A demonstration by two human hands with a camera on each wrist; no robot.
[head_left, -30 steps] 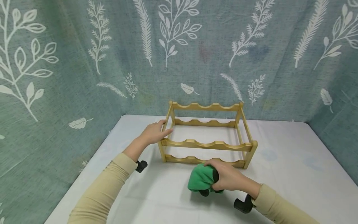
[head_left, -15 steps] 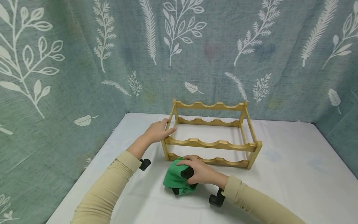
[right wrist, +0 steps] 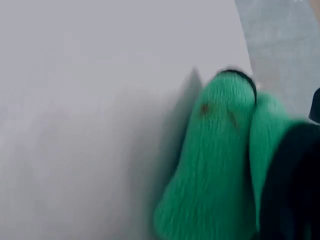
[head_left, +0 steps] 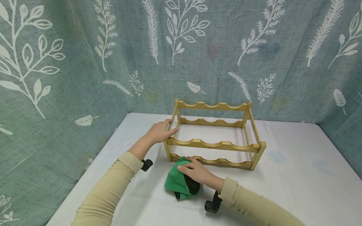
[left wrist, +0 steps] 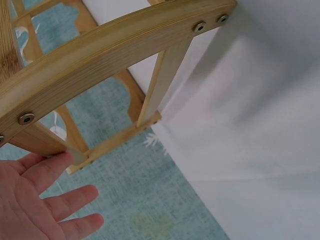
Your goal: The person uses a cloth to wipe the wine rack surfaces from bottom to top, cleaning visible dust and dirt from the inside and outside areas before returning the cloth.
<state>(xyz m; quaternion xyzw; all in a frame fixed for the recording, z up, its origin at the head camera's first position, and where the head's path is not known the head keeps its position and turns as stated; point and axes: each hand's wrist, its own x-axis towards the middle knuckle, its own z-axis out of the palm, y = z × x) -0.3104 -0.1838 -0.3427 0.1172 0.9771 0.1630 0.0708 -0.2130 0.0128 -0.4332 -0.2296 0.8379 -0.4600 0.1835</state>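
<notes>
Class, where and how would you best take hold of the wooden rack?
Probably grip the wooden rack by its upper side rails, one hand from each end: left rail, where the left hand rests, and right rail. Both are slim bars with open space below for curling fingers.

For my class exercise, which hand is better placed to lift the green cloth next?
Likely the right hand: it rests on the green cloth, while the left hand touches the left end of the wooden rack.

My arms (head_left: 105, 188) stretched over the worktop (head_left: 297, 163), my left hand (head_left: 159, 132) nearer its far edge with fingers (left wrist: 72, 203) spread, my right hand (head_left: 199, 172) farther from that edge, back upward, fingers loosely extended.
</notes>
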